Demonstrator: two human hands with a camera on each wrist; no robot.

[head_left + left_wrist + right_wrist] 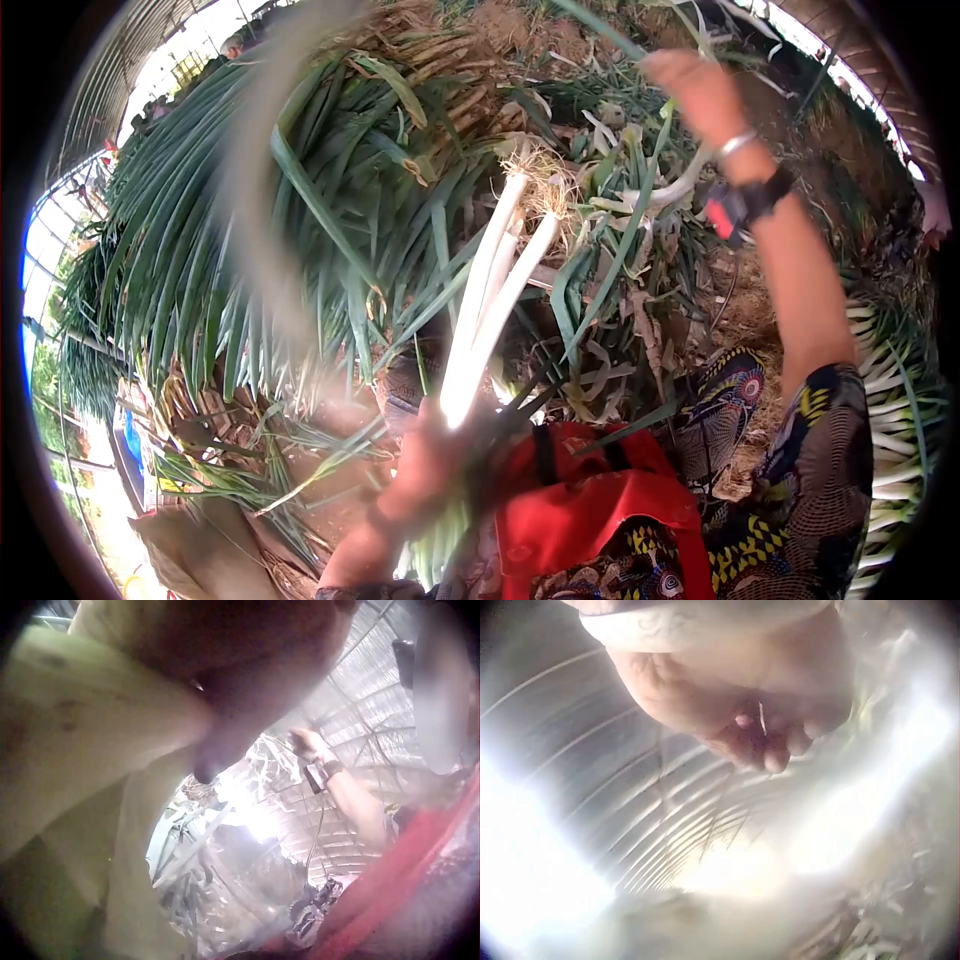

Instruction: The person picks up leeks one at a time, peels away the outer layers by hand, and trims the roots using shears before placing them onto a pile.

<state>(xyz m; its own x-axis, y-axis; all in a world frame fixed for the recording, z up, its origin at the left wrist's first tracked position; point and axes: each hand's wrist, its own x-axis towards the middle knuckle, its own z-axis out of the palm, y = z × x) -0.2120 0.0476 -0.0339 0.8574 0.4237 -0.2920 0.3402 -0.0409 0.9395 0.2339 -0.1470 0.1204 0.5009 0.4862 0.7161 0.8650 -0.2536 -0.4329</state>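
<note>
In the head view my left hand (pixel 425 455), blurred, grips a small bunch of green onions (pixel 490 295) low on their long white stalks. Their shaggy roots (pixel 540 180) point up and away, and green leaves hang below the hand. The left wrist view shows the hand's underside (pixel 255 682) against pale, broad stalks (pixel 82 742). My right hand (pixel 700 95) is raised at the upper right, well apart from the bunch. Its fingers are curled in the right wrist view (pixel 765 727), and a long green leaf (pixel 605 28) runs out from them in the head view.
A large heap of green onions (pixel 200 220) fills the left. Stripped leaves and trimmings (pixel 620 330) lie ahead. A row of white stalks (pixel 890 440) lies at the right edge. A red bag (pixel 600 510) sits against the body. Something blurred (pixel 265 190) crosses the left foreground.
</note>
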